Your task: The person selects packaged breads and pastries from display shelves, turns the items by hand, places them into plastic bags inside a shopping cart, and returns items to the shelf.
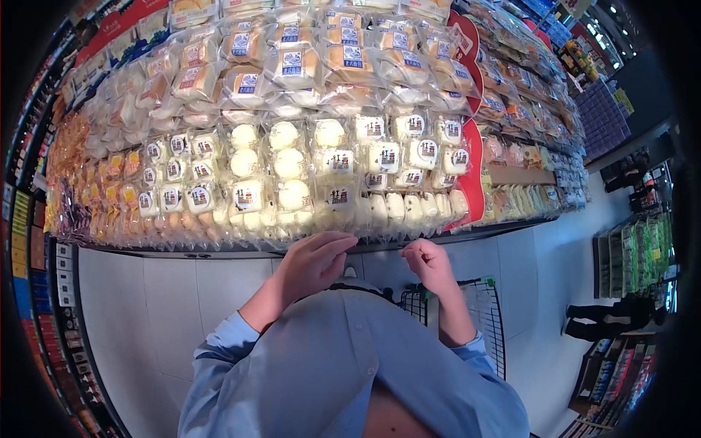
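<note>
Packaged buns (292, 193) with round white tops lie in rows at the front of a display in the head view. My left hand (318, 257) is just below the display's front edge, fingers together and pointing right; whether anything is inside them is hidden. To its right, my right hand (429, 264) is raised near the same edge, its fingers curled inward, with no item visible in it. The two hands are apart. Behind the buns are stacked bags of bread (292, 67) with blue labels.
A wire shopping cart (485, 321) stands beside my right forearm. Red dividers (473, 171) split the display. Shelves (62, 321) line the far left. At the right are a person in dark clothes (617, 319) and a green-packed rack (635, 255).
</note>
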Available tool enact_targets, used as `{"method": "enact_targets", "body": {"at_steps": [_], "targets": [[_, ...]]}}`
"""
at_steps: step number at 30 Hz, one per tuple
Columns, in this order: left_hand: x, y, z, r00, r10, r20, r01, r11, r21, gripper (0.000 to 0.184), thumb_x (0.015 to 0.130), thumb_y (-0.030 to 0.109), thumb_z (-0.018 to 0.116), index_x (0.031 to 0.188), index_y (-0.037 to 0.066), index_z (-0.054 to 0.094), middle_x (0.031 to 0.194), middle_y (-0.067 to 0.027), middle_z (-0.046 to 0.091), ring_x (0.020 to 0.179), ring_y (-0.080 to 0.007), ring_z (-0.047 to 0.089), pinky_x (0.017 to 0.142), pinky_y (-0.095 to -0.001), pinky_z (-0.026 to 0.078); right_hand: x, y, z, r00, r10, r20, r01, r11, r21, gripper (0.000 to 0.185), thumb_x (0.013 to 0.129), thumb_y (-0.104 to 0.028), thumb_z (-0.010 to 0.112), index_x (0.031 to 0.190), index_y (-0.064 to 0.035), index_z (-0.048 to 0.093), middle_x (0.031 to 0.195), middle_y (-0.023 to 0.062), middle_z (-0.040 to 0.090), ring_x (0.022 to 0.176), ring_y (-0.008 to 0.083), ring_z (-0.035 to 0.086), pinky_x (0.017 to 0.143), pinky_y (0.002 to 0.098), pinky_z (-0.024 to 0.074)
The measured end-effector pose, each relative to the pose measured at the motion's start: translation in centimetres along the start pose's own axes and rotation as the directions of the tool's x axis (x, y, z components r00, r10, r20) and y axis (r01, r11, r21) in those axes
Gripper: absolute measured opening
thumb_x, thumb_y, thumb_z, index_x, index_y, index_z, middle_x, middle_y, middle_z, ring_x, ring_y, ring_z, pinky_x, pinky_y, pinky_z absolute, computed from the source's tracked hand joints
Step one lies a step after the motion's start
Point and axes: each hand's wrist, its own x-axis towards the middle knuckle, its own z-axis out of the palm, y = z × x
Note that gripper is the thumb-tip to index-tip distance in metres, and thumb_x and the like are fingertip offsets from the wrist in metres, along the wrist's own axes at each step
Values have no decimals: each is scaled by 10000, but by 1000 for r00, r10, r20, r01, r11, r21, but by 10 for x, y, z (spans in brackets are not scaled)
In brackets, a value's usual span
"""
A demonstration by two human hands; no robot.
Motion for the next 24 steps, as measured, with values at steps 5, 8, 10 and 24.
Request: {"method": "enact_targets", "body": {"at_steps": [5,8,10,24], "targets": [[-45,-10,-13,945,-130,300,186,969,-165,246,887,16,630,1128,24,681,968,-129,706,881,-294,701,779,-366,566,-65,83,4,875,212,-435,-291,949,-123,178,979,-169,613,885,-21,648,685,-7,558,637,66,490,602,237,417],[-74,-20,-19,885,-159,438,242,960,-141,246,914,76,628,1149,21,677,990,-149,707,897,-305,698,800,-363,559,-139,196,-1,728,176,-663,-478,823,-306,222,983,-209,602,1054,-4,648,846,81,682,736,139,642,675,280,503],[-96,-28,-19,853,-186,488,262,961,-91,265,920,111,617,1168,29,664,1065,-165,695,951,-351,678,827,-398,545,-200,230,10,651,203,-731,-629,684,-370,363,937,-252,622,1182,16,625,1029,222,705,934,318,702,830,398,544],[-130,12,17,794,-444,415,523,847,-95,259,932,16,612,1186,-1,662,1038,-128,729,916,-198,701,831,-314,548,-284,281,50,468,607,-642,-883,356,-307,253,931,-198,520,1066,-17,632,1026,295,676,981,462,652,863,549,511]]}}
